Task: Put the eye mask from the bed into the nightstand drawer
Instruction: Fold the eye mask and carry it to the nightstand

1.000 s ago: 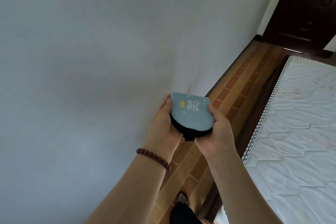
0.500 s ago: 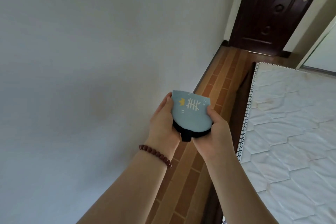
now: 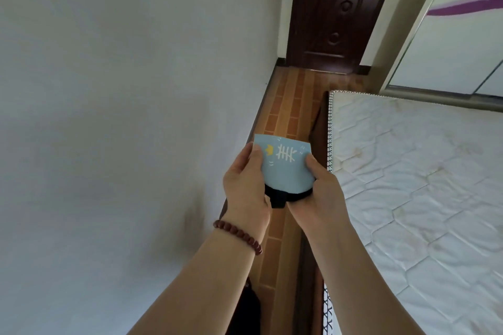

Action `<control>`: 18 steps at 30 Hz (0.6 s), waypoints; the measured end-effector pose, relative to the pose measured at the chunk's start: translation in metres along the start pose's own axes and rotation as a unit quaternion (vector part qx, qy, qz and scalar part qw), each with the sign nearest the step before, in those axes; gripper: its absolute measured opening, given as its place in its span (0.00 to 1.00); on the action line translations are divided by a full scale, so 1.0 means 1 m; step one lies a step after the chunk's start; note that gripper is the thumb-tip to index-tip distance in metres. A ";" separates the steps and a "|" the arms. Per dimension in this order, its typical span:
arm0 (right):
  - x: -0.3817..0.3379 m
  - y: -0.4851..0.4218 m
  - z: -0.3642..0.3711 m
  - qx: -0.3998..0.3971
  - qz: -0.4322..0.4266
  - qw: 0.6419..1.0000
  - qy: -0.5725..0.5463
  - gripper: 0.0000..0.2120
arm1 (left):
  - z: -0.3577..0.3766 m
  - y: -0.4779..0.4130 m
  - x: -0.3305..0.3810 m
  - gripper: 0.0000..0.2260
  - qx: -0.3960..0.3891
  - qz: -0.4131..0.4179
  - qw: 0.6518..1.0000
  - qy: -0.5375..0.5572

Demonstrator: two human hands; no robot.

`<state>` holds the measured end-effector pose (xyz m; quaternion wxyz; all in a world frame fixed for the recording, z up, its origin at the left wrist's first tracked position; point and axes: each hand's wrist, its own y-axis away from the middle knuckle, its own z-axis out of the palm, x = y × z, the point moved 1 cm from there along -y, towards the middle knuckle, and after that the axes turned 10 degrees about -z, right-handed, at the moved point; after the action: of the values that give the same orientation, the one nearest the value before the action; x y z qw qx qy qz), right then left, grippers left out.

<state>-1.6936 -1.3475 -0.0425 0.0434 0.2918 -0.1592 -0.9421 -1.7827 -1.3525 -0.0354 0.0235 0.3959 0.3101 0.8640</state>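
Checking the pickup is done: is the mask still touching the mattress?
Apart. In the head view both the left hand and right hand hold the mask up over the floor strip, left of the mattress edge.

Eye mask [image 3: 285, 171]: light blue face with a white fishbone print and a small yellow mark — black underside and strap. Bracelet [image 3: 239, 235]: dark red beads. Mattress [image 3: 413, 198]: white, quilted in a hexagon pattern, black-and-white zigzag edging. Floor [image 3: 288, 106]: orange-brown brick-pattern planks. Door [image 3: 340, 8]: dark brown — silver handle. Wall [image 3: 122, 90]: plain pale grey.
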 end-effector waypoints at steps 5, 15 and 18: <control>-0.021 -0.092 0.022 0.010 -0.026 1.000 -0.007 0.17 | 0.054 -0.083 0.024 0.14 -0.049 -0.019 0.999 -0.009; -0.072 -0.253 0.064 0.032 -0.092 0.995 -0.031 0.12 | 0.171 -0.230 0.069 0.15 -0.127 -0.077 0.988 -0.035; -0.088 -0.292 0.067 0.055 -0.107 0.993 -0.023 0.11 | 0.200 -0.264 0.070 0.13 -0.143 -0.102 0.984 -0.035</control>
<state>-1.6552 -1.0370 -0.0378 -0.0771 0.2874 -0.1798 -0.9376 -1.7454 -1.0160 -0.0362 0.1788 0.3846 0.2211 0.8782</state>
